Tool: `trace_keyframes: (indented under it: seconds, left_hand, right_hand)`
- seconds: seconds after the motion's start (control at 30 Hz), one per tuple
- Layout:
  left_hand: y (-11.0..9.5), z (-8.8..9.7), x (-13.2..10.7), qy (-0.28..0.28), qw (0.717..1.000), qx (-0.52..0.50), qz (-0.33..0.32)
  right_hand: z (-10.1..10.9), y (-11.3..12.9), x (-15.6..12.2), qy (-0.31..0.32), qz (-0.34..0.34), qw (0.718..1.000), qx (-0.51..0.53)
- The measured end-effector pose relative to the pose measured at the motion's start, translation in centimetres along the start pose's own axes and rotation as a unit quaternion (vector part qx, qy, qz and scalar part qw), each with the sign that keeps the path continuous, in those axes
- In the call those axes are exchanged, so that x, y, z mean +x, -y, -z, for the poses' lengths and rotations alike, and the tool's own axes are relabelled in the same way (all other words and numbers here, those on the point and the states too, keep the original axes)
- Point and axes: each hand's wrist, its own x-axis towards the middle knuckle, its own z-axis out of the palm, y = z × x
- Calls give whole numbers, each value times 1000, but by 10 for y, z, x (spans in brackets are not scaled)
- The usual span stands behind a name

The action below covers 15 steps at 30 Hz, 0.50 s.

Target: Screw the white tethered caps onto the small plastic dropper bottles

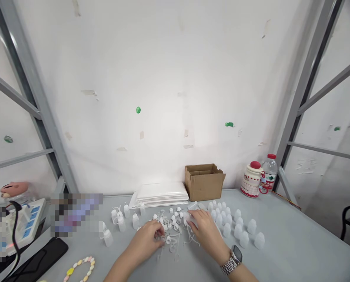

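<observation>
My left hand point(149, 239) is closed, fingertips pinched together around a small clear plastic piece point(160, 237) that is mostly hidden. Across from it, my right hand point(206, 233) has its thumb and fingers bent around a translucent plastic piece point(186, 216), partly covered by the fingers. Between the hands lies a loose heap of small white caps point(169, 225) with thin pale tubes or straps. Several small white bottles point(121, 223) with tops stand left of the heap. To the right, several translucent dome-shaped cups point(238, 230) stand in loose rows.
Behind the heap are a stack of white flat sheets point(160, 194) and an open cardboard box point(205, 188). A red-lidded jar point(251, 180) and a water bottle point(269, 172) stand back right. A black phone point(41, 260), a bead bracelet point(80, 266) and a power strip point(30, 221) lie left.
</observation>
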Motion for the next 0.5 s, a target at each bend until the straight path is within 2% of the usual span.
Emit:
trace_keyframes:
  seconds: [0.1, 0.17, 0.3, 0.5]
  left_hand:
    - [-2, -5, 4, -26, 999, -13, 18]
    - [-3, -5, 6, -52, 996, -70, 32]
    - [-2, -6, 12, -89, 963, -238, 94]
    - [6, -13, 21, -114, 929, -325, 132]
  right_hand:
    - [-3, 5, -2, 6, -4, 999, 43]
    - [-3, 9, -3, 7, -16, 998, 67]
    - [-4, 14, -6, 23, -48, 993, 107]
    - [-8, 17, -9, 35, -56, 987, 149]
